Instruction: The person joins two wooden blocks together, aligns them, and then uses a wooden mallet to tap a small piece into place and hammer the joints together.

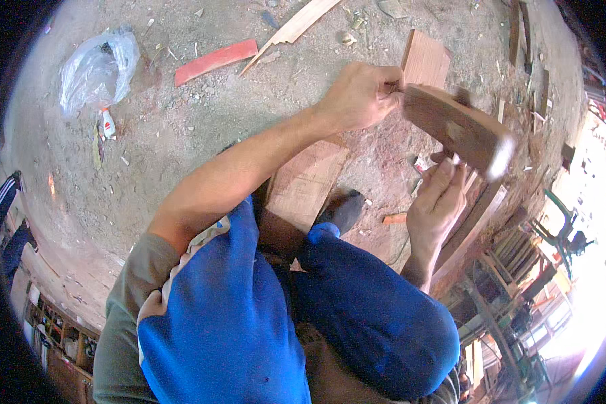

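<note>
My left hand (362, 97) is closed at the left end of a dark brown wooden block (448, 124). The block is held in the air, with a short crosspiece jutting from both sides. Its right end is bright and smeared. Below it, my right hand (441, 195) has its fingers bent closed around the lower stub of the crosspiece. The exact kind of tool or part cannot be made out. Just beyond the block, a reddish wooden board (425, 59) shows, partly covered. Under my left forearm, another wide board (304, 182) slants between my knees.
On the dirt floor are a red-painted wood strip (215, 62), a long pale splintered strip (296, 30), a clear plastic bag (97, 74) and a small white bottle (108, 123). A dark shoe (343, 210) is beside the wide board. Stacked timber (512, 262) stands at the right.
</note>
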Action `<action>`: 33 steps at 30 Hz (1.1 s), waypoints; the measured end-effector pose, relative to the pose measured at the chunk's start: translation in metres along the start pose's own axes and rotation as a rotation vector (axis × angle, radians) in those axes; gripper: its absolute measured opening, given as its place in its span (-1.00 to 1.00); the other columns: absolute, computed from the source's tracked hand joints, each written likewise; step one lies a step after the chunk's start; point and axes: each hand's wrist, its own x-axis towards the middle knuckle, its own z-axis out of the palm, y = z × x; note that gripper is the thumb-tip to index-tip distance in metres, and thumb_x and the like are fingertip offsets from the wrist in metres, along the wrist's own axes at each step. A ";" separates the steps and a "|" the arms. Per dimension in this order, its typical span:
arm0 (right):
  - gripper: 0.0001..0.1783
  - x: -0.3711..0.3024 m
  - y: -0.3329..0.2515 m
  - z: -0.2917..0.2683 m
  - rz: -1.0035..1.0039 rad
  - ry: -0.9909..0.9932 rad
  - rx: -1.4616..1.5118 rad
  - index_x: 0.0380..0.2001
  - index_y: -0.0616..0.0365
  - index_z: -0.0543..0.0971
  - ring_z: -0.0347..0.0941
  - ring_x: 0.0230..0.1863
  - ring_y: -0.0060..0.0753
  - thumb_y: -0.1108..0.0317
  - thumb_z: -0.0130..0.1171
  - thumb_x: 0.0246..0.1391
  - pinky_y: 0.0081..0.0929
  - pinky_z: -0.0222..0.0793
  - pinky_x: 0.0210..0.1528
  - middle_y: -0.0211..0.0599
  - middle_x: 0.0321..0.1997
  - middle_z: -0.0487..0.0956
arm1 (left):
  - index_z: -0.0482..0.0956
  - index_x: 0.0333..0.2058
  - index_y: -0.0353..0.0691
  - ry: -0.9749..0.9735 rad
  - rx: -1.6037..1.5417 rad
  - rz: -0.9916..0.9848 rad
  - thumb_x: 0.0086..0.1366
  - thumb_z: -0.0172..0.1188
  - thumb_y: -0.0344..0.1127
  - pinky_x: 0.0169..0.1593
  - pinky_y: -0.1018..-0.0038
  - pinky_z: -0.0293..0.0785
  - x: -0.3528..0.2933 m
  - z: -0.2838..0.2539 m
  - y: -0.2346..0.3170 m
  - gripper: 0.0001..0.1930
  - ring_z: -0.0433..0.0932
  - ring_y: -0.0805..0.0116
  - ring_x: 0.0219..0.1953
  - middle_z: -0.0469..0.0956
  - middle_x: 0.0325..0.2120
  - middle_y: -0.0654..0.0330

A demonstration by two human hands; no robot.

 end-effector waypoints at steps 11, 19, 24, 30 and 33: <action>-0.62 -0.001 0.005 0.012 -0.067 0.232 0.370 -0.13 0.21 0.43 0.19 -0.54 -0.70 0.05 -0.05 0.47 -0.69 0.04 -0.56 -0.50 -0.47 0.36 | 0.69 -0.29 -0.17 0.022 -0.080 -0.045 0.18 0.43 -0.23 -0.33 0.32 0.56 0.005 0.002 0.005 -0.80 0.69 0.14 -0.42 0.68 -0.46 0.08; -0.59 0.002 -0.015 0.001 0.001 0.406 0.767 -0.11 0.19 0.46 0.18 -0.57 -0.70 0.01 -0.06 0.46 -0.70 -0.02 -0.62 -0.49 -0.51 0.36 | 0.65 -0.23 -0.21 0.054 -0.086 0.030 0.26 0.36 -0.34 -0.52 0.45 0.51 0.001 0.007 -0.001 -0.86 0.59 0.45 -0.61 0.61 -0.55 0.17; -0.69 0.005 -0.004 -0.003 0.087 0.236 0.453 -0.12 0.19 0.51 0.27 -0.54 -0.61 0.16 -0.07 0.46 -0.59 0.16 -0.52 -0.42 -0.49 0.44 | 0.68 -0.29 -0.18 0.012 -0.137 -0.127 0.18 0.43 -0.17 -0.37 0.30 0.51 0.000 0.005 0.003 -0.77 0.65 0.16 -0.47 0.66 -0.49 0.09; -0.61 0.004 -0.024 -0.026 0.058 0.299 0.556 -0.04 0.25 0.51 0.23 -0.53 -0.75 0.10 -0.08 0.48 -0.75 0.07 -0.55 -0.50 -0.47 0.44 | 0.66 -0.27 -0.28 0.081 -0.186 0.059 0.29 0.37 -0.35 -0.57 0.48 0.50 -0.002 0.010 -0.002 -0.86 0.61 0.47 -0.62 0.65 -0.54 0.15; -0.60 0.004 -0.011 -0.017 -0.010 0.380 0.664 -0.06 0.25 0.52 0.21 -0.55 -0.74 0.08 -0.07 0.48 -0.74 0.04 -0.56 -0.52 -0.48 0.44 | 0.67 -0.27 -0.26 0.137 -0.147 0.132 0.28 0.37 -0.37 -0.58 0.48 0.49 -0.005 0.015 -0.007 -0.89 0.61 0.43 -0.65 0.64 -0.53 0.13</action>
